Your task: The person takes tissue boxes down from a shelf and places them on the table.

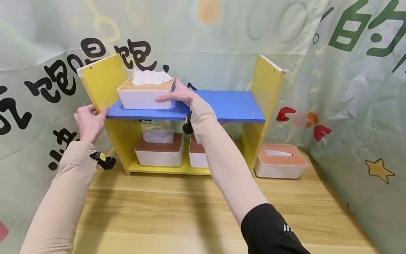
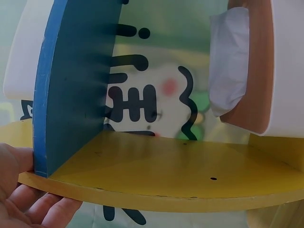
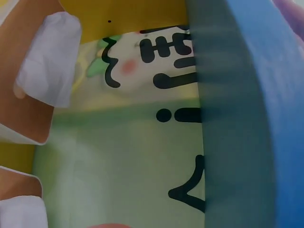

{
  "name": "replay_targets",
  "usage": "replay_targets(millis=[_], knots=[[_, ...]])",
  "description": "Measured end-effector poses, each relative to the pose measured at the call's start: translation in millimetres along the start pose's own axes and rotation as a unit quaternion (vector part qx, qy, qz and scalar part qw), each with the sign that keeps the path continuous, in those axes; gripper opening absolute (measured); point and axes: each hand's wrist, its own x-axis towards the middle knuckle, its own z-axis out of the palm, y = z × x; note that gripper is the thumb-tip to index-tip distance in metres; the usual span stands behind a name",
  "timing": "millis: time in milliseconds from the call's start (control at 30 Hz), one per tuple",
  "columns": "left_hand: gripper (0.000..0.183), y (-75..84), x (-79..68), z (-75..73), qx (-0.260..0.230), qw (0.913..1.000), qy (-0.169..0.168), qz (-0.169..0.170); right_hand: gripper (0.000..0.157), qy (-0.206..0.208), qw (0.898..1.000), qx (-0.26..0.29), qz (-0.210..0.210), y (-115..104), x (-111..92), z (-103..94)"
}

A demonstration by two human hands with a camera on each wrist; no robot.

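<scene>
On the blue board [image 1: 226,104] of a small yellow-sided shelf unit [image 1: 268,84] sits a white tissue box [image 1: 139,100] with a light wooden lid and a tissue poking out. My right hand [image 1: 180,94] grips the right end of this box, thumb across its front and the other fingers behind. My left hand [image 1: 90,121] holds the front edge of the left side panel [image 1: 104,81], its thumb at the blue board's corner. In the left wrist view, curled fingers [image 2: 52,211] of that hand wrap the yellow panel. The right wrist view does not clearly show the right hand.
Below the blue board stand two tissue boxes with brown lids, one on the left [image 1: 158,157] and one [image 1: 197,158] partly hidden by my right forearm. Another tissue box [image 1: 280,171] stands on the wooden tabletop [image 1: 152,211], right of the unit. A printed cloth [image 1: 203,46] hangs behind.
</scene>
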Motion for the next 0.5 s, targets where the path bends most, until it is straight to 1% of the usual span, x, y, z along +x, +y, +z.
replay_targets(millis=[133, 233, 333, 500], knots=[[0.048, 0.9, -0.9, 2.3, -0.013, 0.9999, -0.006, -0.007, 0.124, -0.009, 0.999, -0.033, 0.022, -4.1, 0.8, -5.4], [0.047, 1.4, -2.0, 3.6, -0.016, 0.9998, -0.010, -0.008, 0.125, -0.017, 0.998, -0.043, 0.033, -4.9, 0.9, -8.3], [0.048, 2.0, -2.8, 3.1, -0.013, 0.9998, -0.011, -0.008, 0.121, -0.020, 0.999, -0.042, 0.028, -3.9, 2.0, -8.5], [0.048, 1.7, -3.0, -0.4, -0.004, 0.9999, -0.002, -0.010, 0.130, -0.029, 0.999, -0.038, 0.022, -3.1, 7.1, -4.1]])
